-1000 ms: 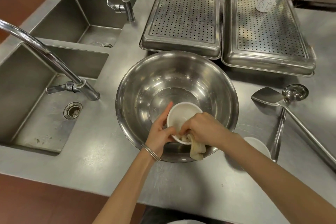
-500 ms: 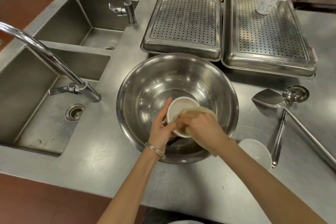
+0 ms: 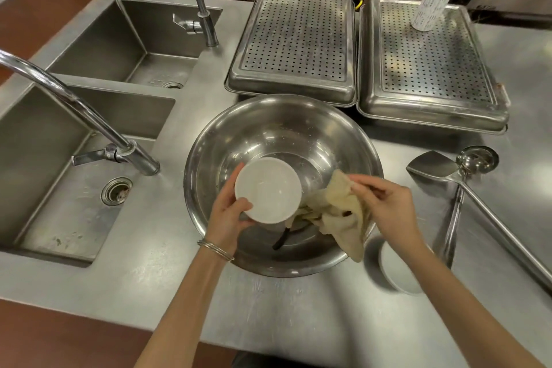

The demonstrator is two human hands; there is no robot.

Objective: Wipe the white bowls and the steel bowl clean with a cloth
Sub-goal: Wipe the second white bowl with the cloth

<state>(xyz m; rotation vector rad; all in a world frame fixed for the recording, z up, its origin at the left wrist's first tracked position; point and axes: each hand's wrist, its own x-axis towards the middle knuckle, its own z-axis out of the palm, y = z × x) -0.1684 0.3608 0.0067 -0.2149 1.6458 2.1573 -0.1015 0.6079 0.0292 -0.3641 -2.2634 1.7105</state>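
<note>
A big steel bowl [image 3: 268, 128] stands on the steel counter in the middle. Above its near left side my left hand [image 3: 227, 212] grips a small white bowl [image 3: 268, 190] by the rim, its inside facing up. To the right, my right hand [image 3: 385, 206] pinches a beige cloth [image 3: 337, 212] that hangs over the steel bowl's near right rim, apart from the white bowl. A second white bowl [image 3: 394, 269] sits on the counter under my right forearm, partly hidden. Something dark lies in the steel bowl's bottom.
Two sinks [image 3: 59, 176] with faucets [image 3: 77, 104] lie to the left. Two perforated steel trays [image 3: 295, 39] stand behind the bowl; a paper roll [image 3: 430, 7] stands on the right one. A steel spatula [image 3: 433, 167] and ladle [image 3: 475, 158] lie at the right.
My right hand has pulled the cloth out of the white bowl and away to the right. The white bowl's inside is now uncovered, still held by my left hand.
</note>
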